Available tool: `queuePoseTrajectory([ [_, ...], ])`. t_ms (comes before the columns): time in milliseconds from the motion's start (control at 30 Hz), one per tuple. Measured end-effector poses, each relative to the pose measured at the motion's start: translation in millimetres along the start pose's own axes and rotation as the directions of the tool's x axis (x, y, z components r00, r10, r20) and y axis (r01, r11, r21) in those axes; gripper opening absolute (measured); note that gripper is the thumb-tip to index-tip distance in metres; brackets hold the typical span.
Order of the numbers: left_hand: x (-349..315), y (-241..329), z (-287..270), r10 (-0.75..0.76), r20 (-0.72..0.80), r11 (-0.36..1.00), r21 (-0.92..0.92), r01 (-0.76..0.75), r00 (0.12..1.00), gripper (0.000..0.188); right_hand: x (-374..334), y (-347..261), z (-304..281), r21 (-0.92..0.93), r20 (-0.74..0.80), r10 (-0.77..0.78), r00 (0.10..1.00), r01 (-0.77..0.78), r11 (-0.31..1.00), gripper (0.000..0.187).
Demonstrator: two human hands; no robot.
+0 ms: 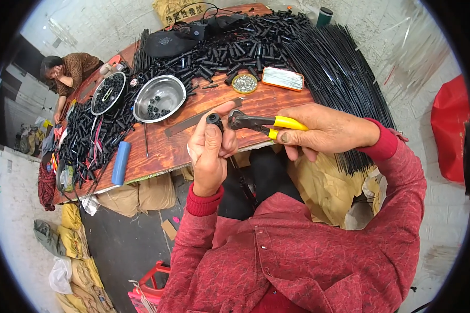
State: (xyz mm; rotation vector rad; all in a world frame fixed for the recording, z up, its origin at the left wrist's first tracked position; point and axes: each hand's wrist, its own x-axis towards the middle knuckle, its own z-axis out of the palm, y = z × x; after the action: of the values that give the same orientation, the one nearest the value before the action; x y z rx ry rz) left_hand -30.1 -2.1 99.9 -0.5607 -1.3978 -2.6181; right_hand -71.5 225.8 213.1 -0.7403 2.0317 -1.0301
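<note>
My left hand [208, 159] is closed on a short black tubular part [214, 120], its round hollow end facing up beside the thumb. A black rod seems to run down from below that hand, partly hidden. In my right hand [329, 128] are end-cutting pincers [253, 122] with yellow-sleeved handles. Their metal jaws sit just right of the black part, close to my left fingertips; whether they touch it I cannot tell. Both hands are raised over the front edge of the wooden table [159, 141].
A steel bowl [169, 94] holds small black pieces. Behind are a round tin [244, 93] of small metal bits, a rectangular tin [265, 77], heaped black tubes [235, 52] and long black rods [339, 68]. A blue cylinder [121, 163] lies left. Another person [78, 68] sits far left.
</note>
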Motion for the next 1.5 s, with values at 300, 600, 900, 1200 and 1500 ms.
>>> queuePoseTrajectory([
  [300, 1, 2, -12, 0.099, -0.12, 0.993, 0.07, -0.091, 0.988, 0.048, 29, 33, -14, 0.212, -0.229, -0.186, 0.955, 0.236, 0.948, 0.026],
  [600, 14, 2, -41, 0.099, -0.171, 0.995, 0.007, -0.099, 0.98, 0.047, 180, 147, -61, -0.646, -0.538, -0.27, 0.798, -0.184, 0.741, 0.019],
  [900, 24, 2, -62, 0.086, -0.216, 0.996, 0.03, -0.082, 0.973, 0.049, 259, 173, -59, -0.72, -0.557, -0.365, 0.746, -0.215, 0.66, 0.018],
  [1200, 28, -4, -65, 0.088, -0.205, 0.996, -0.006, -0.091, 0.975, 0.049, 275, 180, -59, -0.731, -0.548, -0.358, 0.756, -0.225, 0.644, 0.023],
  [1500, 30, -5, -61, 0.092, -0.233, 0.996, 0.021, -0.089, 0.968, 0.049, 268, 179, -65, -0.697, -0.545, -0.289, 0.787, -0.234, 0.678, 0.024],
])
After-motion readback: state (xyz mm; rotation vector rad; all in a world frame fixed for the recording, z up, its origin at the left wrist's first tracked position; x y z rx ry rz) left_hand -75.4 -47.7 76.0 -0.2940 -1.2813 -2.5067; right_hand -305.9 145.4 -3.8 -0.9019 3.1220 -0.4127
